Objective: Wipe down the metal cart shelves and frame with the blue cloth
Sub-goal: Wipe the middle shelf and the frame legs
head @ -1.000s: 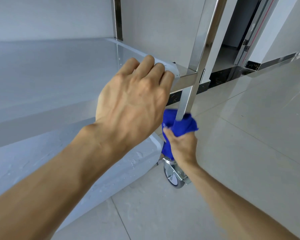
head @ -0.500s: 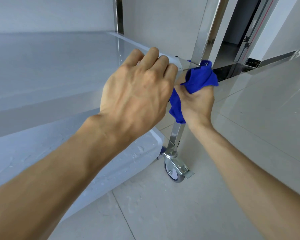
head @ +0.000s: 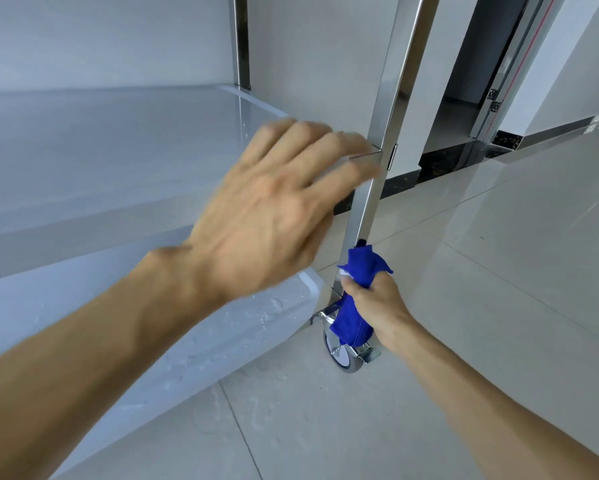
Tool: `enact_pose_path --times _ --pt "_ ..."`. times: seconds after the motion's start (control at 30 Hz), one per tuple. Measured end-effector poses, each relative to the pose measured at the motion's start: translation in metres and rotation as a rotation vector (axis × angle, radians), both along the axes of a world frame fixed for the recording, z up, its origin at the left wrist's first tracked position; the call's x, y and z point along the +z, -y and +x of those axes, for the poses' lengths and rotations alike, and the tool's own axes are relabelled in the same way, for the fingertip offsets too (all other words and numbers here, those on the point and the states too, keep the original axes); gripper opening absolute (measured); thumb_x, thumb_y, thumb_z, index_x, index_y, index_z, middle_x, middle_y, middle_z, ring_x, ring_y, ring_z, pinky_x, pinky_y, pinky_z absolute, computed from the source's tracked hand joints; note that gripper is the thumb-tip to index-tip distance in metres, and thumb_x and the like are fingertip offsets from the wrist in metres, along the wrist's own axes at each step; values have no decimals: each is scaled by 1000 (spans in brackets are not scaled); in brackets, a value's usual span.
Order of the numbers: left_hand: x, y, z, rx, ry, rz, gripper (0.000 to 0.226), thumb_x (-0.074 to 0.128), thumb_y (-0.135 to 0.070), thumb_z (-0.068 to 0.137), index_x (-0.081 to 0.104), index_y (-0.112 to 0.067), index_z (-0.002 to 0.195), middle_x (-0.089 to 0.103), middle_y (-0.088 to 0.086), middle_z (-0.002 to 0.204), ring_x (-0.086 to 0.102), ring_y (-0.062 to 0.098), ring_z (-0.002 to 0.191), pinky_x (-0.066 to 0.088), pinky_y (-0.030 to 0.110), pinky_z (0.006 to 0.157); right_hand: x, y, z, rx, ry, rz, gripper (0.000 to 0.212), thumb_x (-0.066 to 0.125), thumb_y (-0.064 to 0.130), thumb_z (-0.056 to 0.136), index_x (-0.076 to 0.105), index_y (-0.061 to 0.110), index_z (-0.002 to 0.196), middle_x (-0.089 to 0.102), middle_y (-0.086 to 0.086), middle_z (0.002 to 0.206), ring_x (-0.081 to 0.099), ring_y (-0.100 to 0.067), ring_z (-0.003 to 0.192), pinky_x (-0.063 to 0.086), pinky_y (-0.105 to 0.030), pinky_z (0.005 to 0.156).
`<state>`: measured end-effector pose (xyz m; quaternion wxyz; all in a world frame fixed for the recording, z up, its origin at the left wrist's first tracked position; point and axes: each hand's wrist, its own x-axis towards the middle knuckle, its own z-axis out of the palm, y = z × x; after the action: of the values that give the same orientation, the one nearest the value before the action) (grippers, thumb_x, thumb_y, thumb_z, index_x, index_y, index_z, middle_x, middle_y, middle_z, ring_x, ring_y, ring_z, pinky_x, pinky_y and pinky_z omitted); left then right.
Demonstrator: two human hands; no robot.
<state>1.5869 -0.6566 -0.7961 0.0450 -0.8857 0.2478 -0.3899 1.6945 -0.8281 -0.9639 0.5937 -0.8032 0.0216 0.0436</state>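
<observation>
The metal cart fills the left half of the head view, with a middle shelf (head: 100, 140) and a wet lower shelf (head: 194, 327). Its near right upright post (head: 391, 109) runs down to a caster wheel (head: 341, 355). My right hand (head: 377, 306) grips the blue cloth (head: 357, 292) wrapped round the post's foot, just above the wheel. My left hand (head: 274, 209) is blurred, fingers spread and fairly straight, over the corner of the middle shelf beside the post; whether it touches the shelf is unclear.
A rear upright post (head: 241, 39) stands at the shelf's far corner against a pale wall. Pale floor tiles (head: 499, 271) spread to the right, with water spots near the wheel. A dark doorway (head: 471, 64) with a metal frame opens at the upper right.
My right hand has slid the cloth from the post at middle-shelf height down to its foot. My left hand has let go of the shelf corner; its fingers have spread, blurred by motion.
</observation>
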Motion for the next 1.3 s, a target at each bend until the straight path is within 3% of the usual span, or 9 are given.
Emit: enact_pose_path --times 0.17,0.33,0.43,0.53,0.63,0.97,1.1,1.23,1.3 --pt "-57 -1 -42 -91 -539 -690 26 43 -25 106 67 -22 113 64 -13 106 59 -1 94 42 13 83 38 5 -47 -64 146 275 20 60 18 97 52 17 78 50 10 54 47 -5 45 41 -14 44" --pt "-78 -14 -39 78 -1053 -1612 46 40 -50 97 69 -20 114 74 -2 110 69 21 100 53 40 95 63 -21 -96 122 327 343 17 62 24 98 54 25 82 44 18 55 41 -1 49 36 -14 48" --pt "-84 -7 -38 -49 -1113 -1979 47 39 -46 103 71 -11 105 74 10 103 68 26 89 55 35 75 72 -44 -122 492 365 230 19 62 39 91 59 22 100 62 18 83 61 0 79 45 -14 73" --pt "-91 -13 -50 -190 -1212 -2397 61 44 -59 96 74 -8 81 72 13 85 72 28 78 58 35 64 77 -55 -127 778 445 -243 74 48 73 78 42 35 141 44 19 137 36 -8 136 34 -35 111" --pt "-103 -27 -63 -265 -1203 -2552 69 54 -68 84 78 -5 96 73 21 106 71 37 99 59 48 80 80 -52 -122 881 475 -161 62 43 71 87 48 34 135 51 24 131 42 1 129 36 -29 109" --pt "-82 -49 -75 -161 -796 -2243 43 70 -56 78 82 -16 87 77 11 99 75 26 90 61 36 68 48 -49 -55 165 479 277 26 44 32 103 68 35 93 71 19 97 66 -1 96 47 -9 78" --pt "-97 -36 -41 205 -559 -1217 39 52 -69 83 65 -33 77 68 -10 69 61 3 63 48 15 62 34 -46 -17 221 611 -82 23 44 17 104 66 25 107 70 8 103 65 -10 98 43 -10 82" --pt "-171 8 -1 472 -855 -164 78 28 -66 97 18 -17 157 19 10 164 18 34 149 15 51 121 25 -51 14 485 244 -432 24 44 21 104 63 14 116 62 1 102 56 -14 94 47 -23 85" --pt "-189 30 8 548 -897 -127 93 10 -79 90 3 -16 158 0 9 167 -4 40 151 -2 60 121 31 -56 23 505 132 -557 44 32 44 105 62 14 95 59 -1 82 56 -19 77 47 -35 71"
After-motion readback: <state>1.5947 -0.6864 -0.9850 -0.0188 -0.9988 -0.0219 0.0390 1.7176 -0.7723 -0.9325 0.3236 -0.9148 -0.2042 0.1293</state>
